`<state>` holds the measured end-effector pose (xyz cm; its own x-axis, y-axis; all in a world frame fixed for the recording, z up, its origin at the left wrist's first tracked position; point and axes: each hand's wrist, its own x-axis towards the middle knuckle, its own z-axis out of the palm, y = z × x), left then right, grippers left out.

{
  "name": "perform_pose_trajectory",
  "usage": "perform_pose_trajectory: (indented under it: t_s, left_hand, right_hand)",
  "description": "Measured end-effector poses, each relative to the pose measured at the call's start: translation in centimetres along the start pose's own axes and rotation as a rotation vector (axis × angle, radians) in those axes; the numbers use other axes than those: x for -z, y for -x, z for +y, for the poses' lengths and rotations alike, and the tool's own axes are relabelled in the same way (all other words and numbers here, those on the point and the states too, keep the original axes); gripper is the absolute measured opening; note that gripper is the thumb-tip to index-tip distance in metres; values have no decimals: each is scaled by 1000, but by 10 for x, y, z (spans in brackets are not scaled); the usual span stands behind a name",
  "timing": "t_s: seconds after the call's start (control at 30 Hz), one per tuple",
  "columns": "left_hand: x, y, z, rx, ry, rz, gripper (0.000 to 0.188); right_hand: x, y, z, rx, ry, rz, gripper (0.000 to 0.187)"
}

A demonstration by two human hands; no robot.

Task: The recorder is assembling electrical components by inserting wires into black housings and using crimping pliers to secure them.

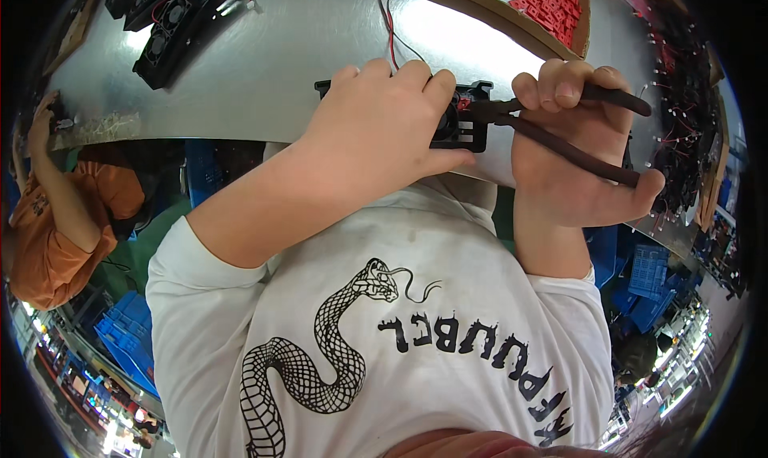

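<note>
A black fan unit [478, 140] lies on the metal table close to its front edge. My left hand [380, 118] is closed over it from above and hides most of it. A red and a black wire [391, 38] run from behind my fingers toward the back. In my right hand [560, 188] is a pair of dark pliers [502, 112], its handles spread apart between fingers and thumb. The jaws are at a small red piece [463, 104] on the right part of the fan unit; whether they grip it I cannot tell.
Behind my hands a cardboard box [488, 8] holds many small red plastic parts [552, 10]. Several black fan units [172, 38] lie at the back left. A heap of black units with wires [680, 138] covers the right side. A person in orange [72, 210] works at left.
</note>
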<state>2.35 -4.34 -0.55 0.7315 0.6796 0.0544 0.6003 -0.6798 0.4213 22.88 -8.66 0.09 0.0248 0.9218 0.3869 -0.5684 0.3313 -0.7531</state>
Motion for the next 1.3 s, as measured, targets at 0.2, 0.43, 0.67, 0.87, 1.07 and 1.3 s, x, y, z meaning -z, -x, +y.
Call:
perform_pose_trajectory:
  t_s: [0.2,0.43,0.67,0.87,1.07,1.3]
  left_hand:
    - [-1,0,-2,-10,-2,21,59]
    - [5,-7,-6,-87,26,-23,56]
    - [9,-17,-14,-66,619,-61,45]
    - [2,-10,-1,-141,105,-66,56]
    - [2,-2,5,-100,82,-22,63]
    - [-1,-1,5,-104,64,18,63]
  right_hand:
    - [8,-4,9,115,-74,-127,95]
    - [-3,-38,-4,-146,74,-207,79]
    - [-5,-104,17,-899,-22,-937,102]
    - [1,-52,-33,-209,100,-527,98]
    - [-6,-6,-15,-72,190,-251,96]
    - [-1,-3,-8,-2,175,-250,91]
